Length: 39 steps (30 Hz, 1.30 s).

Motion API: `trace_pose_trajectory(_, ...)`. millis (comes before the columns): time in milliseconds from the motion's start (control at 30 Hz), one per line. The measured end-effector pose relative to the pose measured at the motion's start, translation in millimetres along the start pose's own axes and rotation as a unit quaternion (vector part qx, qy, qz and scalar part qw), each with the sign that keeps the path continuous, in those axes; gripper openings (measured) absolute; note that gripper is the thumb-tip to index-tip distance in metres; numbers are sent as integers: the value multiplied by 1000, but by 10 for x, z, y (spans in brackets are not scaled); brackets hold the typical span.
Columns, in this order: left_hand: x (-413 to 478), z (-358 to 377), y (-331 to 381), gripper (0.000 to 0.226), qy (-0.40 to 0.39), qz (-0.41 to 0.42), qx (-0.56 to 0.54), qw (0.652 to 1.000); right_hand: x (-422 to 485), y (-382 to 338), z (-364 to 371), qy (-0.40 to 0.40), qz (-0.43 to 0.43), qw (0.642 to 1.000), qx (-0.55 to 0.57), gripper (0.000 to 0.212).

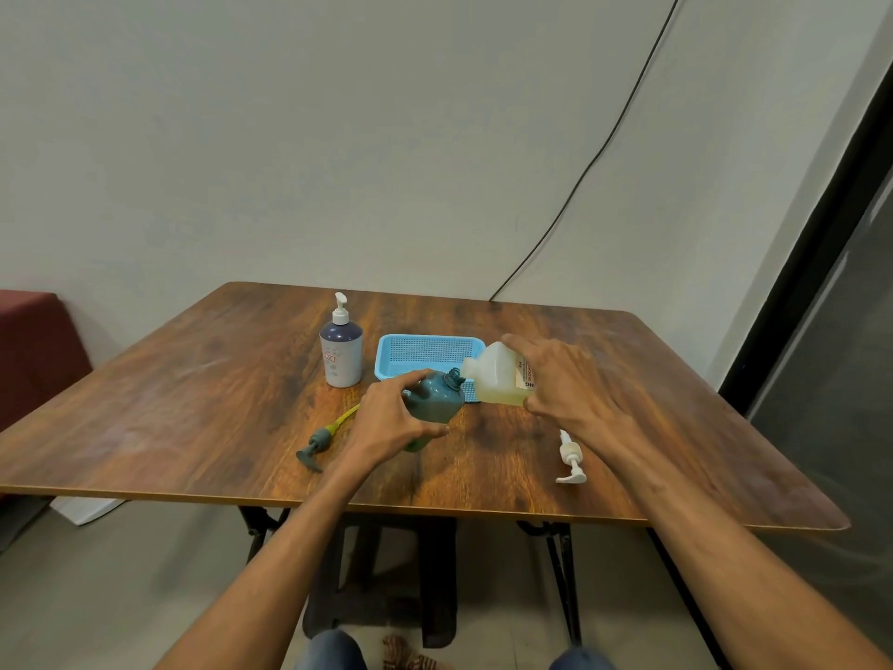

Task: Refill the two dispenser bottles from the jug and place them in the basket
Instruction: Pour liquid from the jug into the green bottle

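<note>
1. Jug (pixel 497 374), fingers of right hand (pixel 572 386) curled round it, tilts into teal bottle (pixel 435 396) gripped by left hand (pixel 386 423): refill apparently under way.
2. White bottle (pixel 341 355), pump on, at 9 o'clock of basket (pixel 430 353).
3. Both placings remain.

Plain indoor room: wood-look folding table (pixel 169 418), painted wall (pixel 338 137), loose cable (pixel 600 152).
</note>
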<state>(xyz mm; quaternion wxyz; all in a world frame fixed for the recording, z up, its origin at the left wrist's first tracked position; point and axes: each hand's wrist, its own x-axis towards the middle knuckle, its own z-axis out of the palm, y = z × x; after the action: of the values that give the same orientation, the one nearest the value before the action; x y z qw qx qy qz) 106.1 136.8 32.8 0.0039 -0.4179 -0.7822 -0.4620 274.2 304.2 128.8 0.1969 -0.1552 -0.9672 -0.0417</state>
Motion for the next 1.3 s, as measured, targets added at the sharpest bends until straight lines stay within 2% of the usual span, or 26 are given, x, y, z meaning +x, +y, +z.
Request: trace_pose_trajectory(1300,11,7,57,86,-1,-1,-6,1000,-23,-14,-131,-4,-4,1000,1,77)
